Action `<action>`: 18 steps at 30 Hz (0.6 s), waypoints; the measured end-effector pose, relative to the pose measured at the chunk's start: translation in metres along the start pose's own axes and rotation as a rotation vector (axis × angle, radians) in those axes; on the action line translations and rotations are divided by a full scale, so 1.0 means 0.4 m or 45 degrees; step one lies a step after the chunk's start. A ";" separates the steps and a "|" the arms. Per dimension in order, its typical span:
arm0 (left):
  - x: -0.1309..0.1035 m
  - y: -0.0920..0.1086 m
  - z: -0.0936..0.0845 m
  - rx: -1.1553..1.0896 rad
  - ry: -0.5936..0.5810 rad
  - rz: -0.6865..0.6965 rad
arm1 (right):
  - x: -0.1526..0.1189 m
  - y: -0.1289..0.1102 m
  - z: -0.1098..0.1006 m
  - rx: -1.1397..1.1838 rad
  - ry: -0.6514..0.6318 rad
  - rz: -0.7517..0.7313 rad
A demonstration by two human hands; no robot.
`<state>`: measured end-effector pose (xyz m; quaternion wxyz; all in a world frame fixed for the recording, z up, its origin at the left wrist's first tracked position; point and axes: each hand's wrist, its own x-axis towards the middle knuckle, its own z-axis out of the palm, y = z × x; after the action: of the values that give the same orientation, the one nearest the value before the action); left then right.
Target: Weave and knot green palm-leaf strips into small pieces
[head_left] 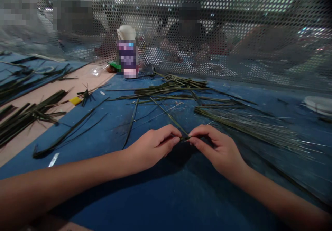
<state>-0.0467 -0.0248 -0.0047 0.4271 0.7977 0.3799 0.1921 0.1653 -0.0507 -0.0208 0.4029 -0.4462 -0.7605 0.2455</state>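
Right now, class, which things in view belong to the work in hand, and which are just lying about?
Likely in the work:
left hand and right hand, fingers pinching a green strip
pile of similar strips beyond
perhaps strip bundle, right

Seemingly just lying about:
yellow piece
white scrap
round white item

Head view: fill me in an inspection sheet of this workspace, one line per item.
Surface: blue sheet, small pale specks.
Things in hand: green strip, its near end pinched in the fingertips.
Clutter: loose strip pile, yellow piece, pale scrap, thin shiny strands at right.
Hands: left hand and right hand both pinching, fingertips close together.
Cables: nothing seen.
Surroundings: perforated screen behind; white round object at right edge; people beyond the screen, blurred.
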 end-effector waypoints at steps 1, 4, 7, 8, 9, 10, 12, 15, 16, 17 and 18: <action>0.000 0.000 0.000 0.008 -0.001 0.002 | 0.000 0.000 0.000 -0.013 -0.012 0.002; 0.001 -0.001 0.000 0.037 -0.007 0.009 | -0.001 0.002 0.001 -0.052 -0.051 -0.007; 0.000 -0.003 0.000 0.070 -0.020 0.014 | -0.004 0.003 0.001 -0.093 -0.065 -0.002; 0.000 -0.003 0.001 0.077 -0.026 0.017 | -0.005 0.003 0.001 -0.103 -0.070 0.005; -0.001 -0.004 0.001 0.082 -0.031 0.020 | -0.006 0.002 0.001 -0.110 -0.078 0.013; -0.001 -0.004 0.001 0.086 -0.036 0.023 | -0.007 0.001 0.000 -0.112 -0.088 0.019; -0.002 -0.004 0.002 0.089 -0.043 0.026 | -0.008 0.000 0.000 -0.110 -0.111 0.028; -0.002 0.000 0.002 0.093 -0.048 0.020 | -0.007 -0.002 -0.001 -0.083 -0.142 0.046; -0.002 0.001 0.002 0.095 -0.049 0.015 | -0.006 -0.002 -0.002 -0.072 -0.155 0.053; -0.002 0.002 0.002 0.099 -0.051 0.009 | -0.004 -0.002 -0.002 -0.059 -0.166 0.060; -0.002 0.003 0.002 0.103 -0.054 0.004 | -0.003 -0.002 -0.002 -0.048 -0.178 0.068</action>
<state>-0.0462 -0.0261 -0.0041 0.4021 0.8187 0.3771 0.1604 0.1661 -0.0519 -0.0202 0.3336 -0.4556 -0.7790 0.2726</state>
